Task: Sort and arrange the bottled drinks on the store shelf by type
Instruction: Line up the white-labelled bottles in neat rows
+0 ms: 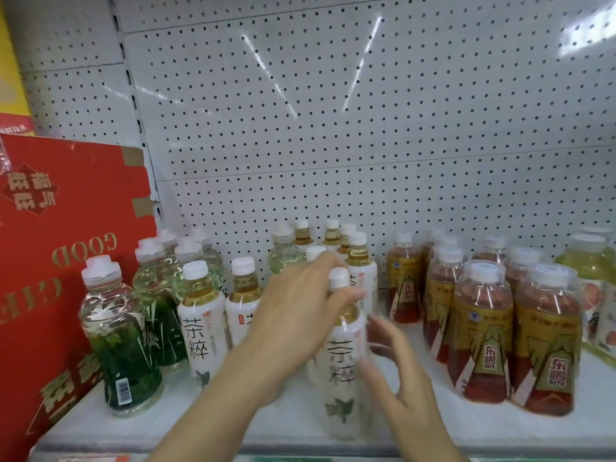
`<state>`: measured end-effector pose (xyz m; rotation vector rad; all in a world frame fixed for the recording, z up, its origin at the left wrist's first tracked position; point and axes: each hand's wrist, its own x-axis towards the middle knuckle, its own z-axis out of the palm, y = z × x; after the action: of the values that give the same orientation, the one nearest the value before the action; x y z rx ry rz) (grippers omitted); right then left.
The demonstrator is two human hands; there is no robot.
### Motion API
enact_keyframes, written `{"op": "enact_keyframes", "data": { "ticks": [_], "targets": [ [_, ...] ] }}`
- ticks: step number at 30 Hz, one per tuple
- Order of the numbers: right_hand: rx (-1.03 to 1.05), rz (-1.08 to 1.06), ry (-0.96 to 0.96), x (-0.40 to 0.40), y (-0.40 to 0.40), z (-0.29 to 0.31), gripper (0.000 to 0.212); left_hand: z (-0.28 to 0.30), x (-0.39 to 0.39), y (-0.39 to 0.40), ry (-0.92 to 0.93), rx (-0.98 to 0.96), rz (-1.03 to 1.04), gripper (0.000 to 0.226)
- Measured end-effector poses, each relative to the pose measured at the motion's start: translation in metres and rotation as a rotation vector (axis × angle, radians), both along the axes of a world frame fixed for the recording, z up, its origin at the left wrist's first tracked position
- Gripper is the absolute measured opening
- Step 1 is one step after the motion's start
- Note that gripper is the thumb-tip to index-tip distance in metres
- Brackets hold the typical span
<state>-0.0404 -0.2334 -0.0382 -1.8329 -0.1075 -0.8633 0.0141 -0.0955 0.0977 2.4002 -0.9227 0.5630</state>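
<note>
**Both hands at a white tea bottle at the shelf front**

We are looking down at a white shelf (300, 425) backed by a perforated panel (366, 128). Our left hand (296, 315) is curling round the neck and shoulder of a white-labelled tea bottle (343, 371), which is standing upright near the front edge, in the middle. Our right hand (396, 371) is sitting just beside the bottle's right flank with its fingers spread and loosely bent; it is blurred, so we cannot tell whether the fingertips are touching the label.

More white tea bottles (203, 321) are standing to the left of the held one and behind it. Further left, green-labelled bottles (123, 335) with clear tops are clustering next to a red gift carton (50, 261), which is leaning at the shelf's left end. To the right, well apart from the held bottle, gold-and-red bottles (480, 331) are standing in rows. At the far right edge, yellow-green bottles (590, 261) are showing only in part.
</note>
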Motion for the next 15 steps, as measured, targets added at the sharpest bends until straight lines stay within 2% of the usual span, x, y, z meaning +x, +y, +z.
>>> {"op": "enact_keyframes", "data": {
  "ticks": [2, 5, 8, 10, 12, 15],
  "targets": [
    [0.015, 0.026, 0.012, -0.005, -0.002, -0.003, 0.076, -0.001, -0.003, -0.026, -0.028, -0.003, -0.054, 0.034],
    [0.001, -0.128, 0.022, 0.003, -0.022, -0.001, 0.084, -0.001, 0.004, -0.064, 0.006, -0.015, -0.119, 0.035],
    [-0.057, -0.23, 0.019, 0.022, -0.039, -0.001, 0.084, -0.005, 0.015, -0.083, -0.022, 0.017, -0.159, 0.042],
    [-0.063, -0.271, 0.022, 0.035, -0.044, -0.002, 0.079, -0.007, 0.023, -0.074, -0.085, 0.019, -0.112, 0.058],
    [-0.069, -0.313, 0.018, 0.046, -0.048, -0.002, 0.077, -0.01, 0.031, -0.055, -0.164, -0.072, -0.012, 0.073],
    [-0.087, -0.368, 0.022, 0.054, -0.051, 0.0, 0.077, -0.026, 0.038, -0.029, -0.07, -0.125, 0.156, 0.092]
  ]
}}
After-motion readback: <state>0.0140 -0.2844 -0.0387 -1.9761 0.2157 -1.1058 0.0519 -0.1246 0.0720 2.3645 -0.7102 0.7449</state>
